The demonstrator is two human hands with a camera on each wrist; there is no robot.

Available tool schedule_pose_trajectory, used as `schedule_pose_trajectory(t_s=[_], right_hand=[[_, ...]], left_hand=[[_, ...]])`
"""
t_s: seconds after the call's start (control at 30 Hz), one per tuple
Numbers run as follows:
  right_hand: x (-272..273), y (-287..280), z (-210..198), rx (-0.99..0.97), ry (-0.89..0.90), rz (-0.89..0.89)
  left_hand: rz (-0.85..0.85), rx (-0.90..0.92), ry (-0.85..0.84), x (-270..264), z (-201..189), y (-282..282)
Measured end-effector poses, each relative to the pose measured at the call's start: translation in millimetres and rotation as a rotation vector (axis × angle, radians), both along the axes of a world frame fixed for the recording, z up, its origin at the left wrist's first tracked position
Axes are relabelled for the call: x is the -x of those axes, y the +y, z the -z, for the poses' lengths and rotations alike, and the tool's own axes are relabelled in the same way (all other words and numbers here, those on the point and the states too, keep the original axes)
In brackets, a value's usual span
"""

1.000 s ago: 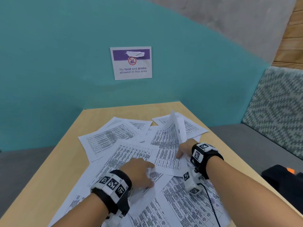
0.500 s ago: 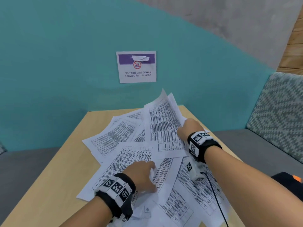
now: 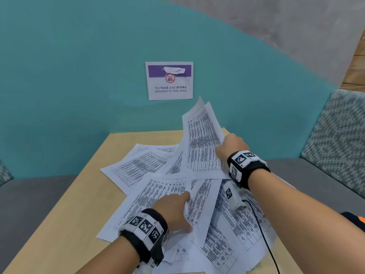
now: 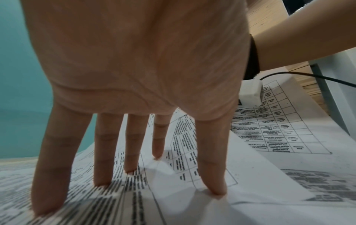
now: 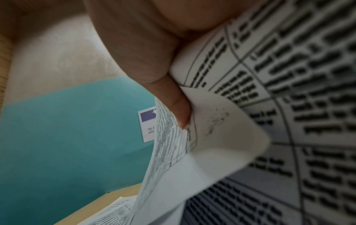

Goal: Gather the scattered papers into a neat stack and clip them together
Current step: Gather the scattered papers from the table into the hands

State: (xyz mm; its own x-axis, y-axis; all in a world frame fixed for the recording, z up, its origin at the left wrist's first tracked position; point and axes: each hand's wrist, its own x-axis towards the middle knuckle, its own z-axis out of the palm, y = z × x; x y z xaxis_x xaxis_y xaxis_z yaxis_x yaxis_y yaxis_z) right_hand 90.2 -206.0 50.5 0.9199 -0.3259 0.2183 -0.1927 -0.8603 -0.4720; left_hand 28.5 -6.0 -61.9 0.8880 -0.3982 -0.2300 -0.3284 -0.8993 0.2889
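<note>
Several printed sheets [image 3: 138,169] lie scattered and overlapping on a light wooden table [image 3: 65,210]. My right hand [image 3: 229,144] pinches two or three sheets [image 3: 201,139] by their right edge and holds them lifted and tilted above the pile; the right wrist view shows those sheets [image 5: 250,137] curling against my fingers [image 5: 173,106]. My left hand [image 3: 175,208] rests on the pile near the table's front, fingers [image 4: 104,152] straight and spread, tips pressing the paper [image 4: 173,190]. No clip is visible.
A teal wall with a "No food and drinks" sign [image 3: 169,81] stands behind the table. A grey bench seat with a patterned cushion [image 3: 335,135] runs along the right. A black cable [image 3: 262,234] trails from my right wrist across the sheets.
My right hand has lifted its sheets from the pile and raised them up and back. My left hand stays pressing on the pile.
</note>
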Motion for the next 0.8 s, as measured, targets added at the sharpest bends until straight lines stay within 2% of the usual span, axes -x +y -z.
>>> schedule_pose_trajectory(t_s=[0.23,0.4,0.8], right_hand=[[3.6,4.1,-4.5,-0.018,-0.034,0.016],[1.5,4.5,-10.2,0.041,-0.095,0.029],[-1.6,0.5,-56.7,0.041,-0.303,0.014]], left_hand=[[-0.017,0.018,-0.006,2.0,-1.5,-2.2],[-0.022,0.004,0.026,3.8,-2.8,2.6],[-0.014,-0.080,0.036,3.3,-4.2,3.6]])
